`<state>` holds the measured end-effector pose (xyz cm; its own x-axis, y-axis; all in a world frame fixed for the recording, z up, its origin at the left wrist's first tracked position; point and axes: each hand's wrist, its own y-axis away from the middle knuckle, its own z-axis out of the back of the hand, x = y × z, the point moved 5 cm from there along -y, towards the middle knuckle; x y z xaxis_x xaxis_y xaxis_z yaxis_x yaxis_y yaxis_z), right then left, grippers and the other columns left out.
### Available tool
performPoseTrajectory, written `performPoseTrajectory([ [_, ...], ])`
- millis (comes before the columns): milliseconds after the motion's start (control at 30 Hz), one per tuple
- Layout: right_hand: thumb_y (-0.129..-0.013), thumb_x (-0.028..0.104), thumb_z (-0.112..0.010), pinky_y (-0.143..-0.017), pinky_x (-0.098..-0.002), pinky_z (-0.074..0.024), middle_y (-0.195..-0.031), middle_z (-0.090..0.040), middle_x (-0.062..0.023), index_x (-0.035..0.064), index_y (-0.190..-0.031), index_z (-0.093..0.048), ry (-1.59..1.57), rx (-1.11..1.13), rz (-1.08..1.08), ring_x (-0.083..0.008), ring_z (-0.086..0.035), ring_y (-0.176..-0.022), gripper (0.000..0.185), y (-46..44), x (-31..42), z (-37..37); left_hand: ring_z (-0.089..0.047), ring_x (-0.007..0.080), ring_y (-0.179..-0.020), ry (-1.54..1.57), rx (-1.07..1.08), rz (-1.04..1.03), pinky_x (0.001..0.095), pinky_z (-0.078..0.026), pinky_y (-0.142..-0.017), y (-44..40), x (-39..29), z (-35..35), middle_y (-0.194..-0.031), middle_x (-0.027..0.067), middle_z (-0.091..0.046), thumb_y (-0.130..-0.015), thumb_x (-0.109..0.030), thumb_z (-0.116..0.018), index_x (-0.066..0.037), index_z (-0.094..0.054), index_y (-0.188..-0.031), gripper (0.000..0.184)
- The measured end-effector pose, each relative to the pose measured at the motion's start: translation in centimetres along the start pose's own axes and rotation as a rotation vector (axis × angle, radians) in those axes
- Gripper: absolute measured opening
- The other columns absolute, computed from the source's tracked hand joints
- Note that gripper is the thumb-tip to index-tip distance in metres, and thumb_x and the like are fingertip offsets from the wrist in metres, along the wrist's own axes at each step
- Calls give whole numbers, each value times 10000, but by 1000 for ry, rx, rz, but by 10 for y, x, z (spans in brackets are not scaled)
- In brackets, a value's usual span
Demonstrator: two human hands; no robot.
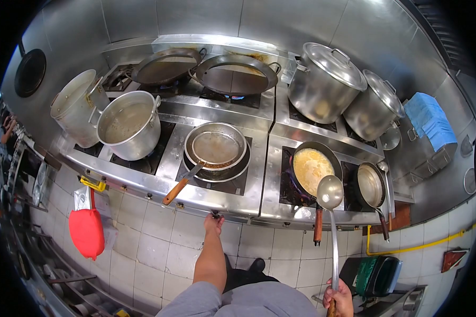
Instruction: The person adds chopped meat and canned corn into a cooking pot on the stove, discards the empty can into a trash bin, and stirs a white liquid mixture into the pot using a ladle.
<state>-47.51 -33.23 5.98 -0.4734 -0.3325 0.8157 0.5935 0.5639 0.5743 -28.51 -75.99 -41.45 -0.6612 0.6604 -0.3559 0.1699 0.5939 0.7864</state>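
Observation:
My right hand [340, 300] is closed around the wooden-ended handle of a long metal ladle [330, 193]. The ladle's bowl hangs over the near rim of a dark frying pan [335, 159], and whether it touches the pan cannot be made out. Yellow, bubbling food [313, 166] fills the pan's bottom, and flames show at its left side. My left hand [213, 224] reaches to the front panel of the stove, its fingers closed on a dark stove knob [215, 215]. Above and left of that hand, a pan with a wooden handle [175, 191] rests stacked on another pan.
Two large lidded pots [322, 90] stand at the back right. Two wide two-handled pans [232, 74] sit on the back burners. Open pots [129, 127] occupy the left burners. A smaller pan [371, 185] is at the right. A red cloth-like item [87, 232] hangs at the front left.

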Motion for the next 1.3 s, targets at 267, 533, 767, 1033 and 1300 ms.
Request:
performPoseTrajectory([
  [267, -855, 85, -573, -453, -255, -410, -664, -510, -40, 47, -1055, -511, 8, 39, -8, -136, -476, -493, 213, -4, -5, 3, -581, 265, -779, -34, -36, -133, 392, -563, -593, 23, -9, -10, -1059, 118, -552, -921, -69, -500, -168, -420, -1251, 353],
  [533, -862, 123, -605, -459, -254, -412, -676, -513, -34, 55, -1076, -514, -24, 62, -3, -135, -478, -491, 242, -7, -8, 7, -573, 255, -733, 14, -131, -156, 378, -541, -587, 24, -7, -10, -962, 77, -548, -921, -118, -525, -145, -446, -1137, 232],
  [767, -855, 127, -582, -473, -256, -421, -683, -514, -25, 59, -1097, -514, 12, 41, -14, -129, -478, -491, 260, -5, -7, 7, -580, 253, -708, 0, -115, -167, 368, -549, -575, 24, -8, -10, -961, 84, -545, -925, -117, -518, -140, -447, -1099, 190],
  [1033, -842, 90, -566, -472, -257, -419, -671, -504, -20, 71, -1048, -523, -6, 23, -49, -129, -477, -496, 211, -6, -7, 7, -585, 241, -728, 14, -116, -176, 366, -560, -592, 31, -10, -11, -1001, 98, -554, -918, -75, -513, -123, -446, -1158, 253],
  [1300, -795, 23, -526, -449, -247, -412, -676, -510, -33, 59, -1035, -529, -67, -59, -47, -130, -470, -493, 243, -4, -3, 4, -582, 231, -833, -18, -127, -193, 379, -562, -636, 27, -9, -10, -1032, 85, -558, -903, -43, -533, -134, -460, -1154, 277],
])
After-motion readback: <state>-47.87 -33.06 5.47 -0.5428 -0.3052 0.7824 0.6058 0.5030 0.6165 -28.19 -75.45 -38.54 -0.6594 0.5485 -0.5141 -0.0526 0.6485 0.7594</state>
